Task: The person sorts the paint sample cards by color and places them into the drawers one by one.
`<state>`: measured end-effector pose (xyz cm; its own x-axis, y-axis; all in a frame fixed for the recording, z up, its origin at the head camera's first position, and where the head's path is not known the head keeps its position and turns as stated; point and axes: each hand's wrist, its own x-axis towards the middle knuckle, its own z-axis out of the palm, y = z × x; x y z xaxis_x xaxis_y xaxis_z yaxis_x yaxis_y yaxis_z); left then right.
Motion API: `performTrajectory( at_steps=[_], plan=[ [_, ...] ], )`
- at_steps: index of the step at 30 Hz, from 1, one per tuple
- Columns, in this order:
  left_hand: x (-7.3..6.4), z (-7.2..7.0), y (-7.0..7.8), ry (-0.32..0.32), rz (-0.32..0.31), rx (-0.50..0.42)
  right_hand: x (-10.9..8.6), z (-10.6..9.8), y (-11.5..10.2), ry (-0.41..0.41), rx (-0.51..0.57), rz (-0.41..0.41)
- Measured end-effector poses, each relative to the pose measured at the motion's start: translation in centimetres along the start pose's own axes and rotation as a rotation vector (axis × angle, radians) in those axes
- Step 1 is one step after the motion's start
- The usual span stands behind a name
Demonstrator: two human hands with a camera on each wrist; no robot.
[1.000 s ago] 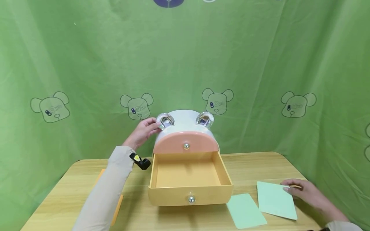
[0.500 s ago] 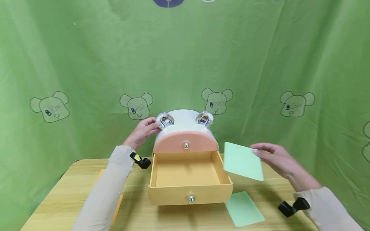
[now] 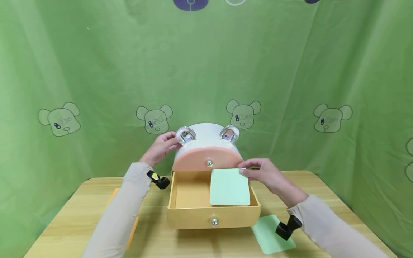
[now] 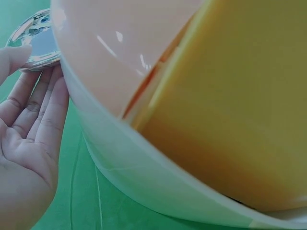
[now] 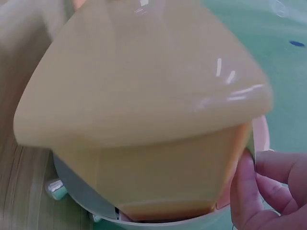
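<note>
A small desktop drawer box with a white rounded top (image 3: 206,133) stands at the middle of the table. Its yellow lower drawer (image 3: 188,219) is pulled out, and the pink upper drawer (image 3: 193,160) is in. My left hand (image 3: 160,147) grips the box's silver left ear (image 3: 186,134), thumb in front and fingers behind in the left wrist view. Between thumb and fingers, my right hand (image 3: 266,175) pinches a light green square card (image 3: 229,188) by its upper right corner. The card overlaps the right half of the yellow drawer. In the right wrist view the drawer front (image 5: 144,96) hides most of the card.
Another light green card (image 3: 271,236) lies on the wooden table (image 3: 74,218), right of the drawer and partly behind the right wrist camera. Orange flat pieces (image 3: 132,234) show beside the left forearm. A green curtain hangs behind and at the sides.
My right hand has lifted the green card off the table at the right and carried it left over the open drawer. The left hand stays at the ear.
</note>
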<state>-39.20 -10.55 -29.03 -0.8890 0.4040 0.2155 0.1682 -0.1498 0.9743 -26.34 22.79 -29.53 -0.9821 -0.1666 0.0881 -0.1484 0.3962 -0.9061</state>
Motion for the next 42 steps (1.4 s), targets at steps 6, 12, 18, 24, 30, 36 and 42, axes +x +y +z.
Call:
performTrajectory(
  at_steps=[6,12,18,24,30,36,42],
  plan=[
    [0.0,0.1,-0.4,0.007,-0.007,0.005,-0.1,-0.5,0.6,-0.014,-0.076,-0.035],
    [0.0,0.1,-0.4,0.011,-0.003,-0.009,-1.6,-3.2,2.5,-0.012,-0.156,-0.158],
    [0.0,0.3,-0.2,0.010,-0.003,-0.020,-4.2,-6.5,7.8,-0.090,-0.155,-0.248],
    [0.1,0.0,-0.1,0.004,0.006,-0.009,-5.7,-7.6,14.3,-0.353,-0.132,-0.228],
    [0.1,0.0,-0.3,-0.001,0.010,-0.013,-6.3,-7.0,18.2,-0.467,-0.147,-0.254],
    [0.2,0.1,-0.5,-0.008,0.026,-0.035,-7.1,-6.9,19.0,-0.427,-0.252,-0.310],
    [0.0,0.1,-0.5,-0.001,0.018,-0.036,-7.1,-7.0,18.8,-0.412,-0.295,-0.325]
  ],
)
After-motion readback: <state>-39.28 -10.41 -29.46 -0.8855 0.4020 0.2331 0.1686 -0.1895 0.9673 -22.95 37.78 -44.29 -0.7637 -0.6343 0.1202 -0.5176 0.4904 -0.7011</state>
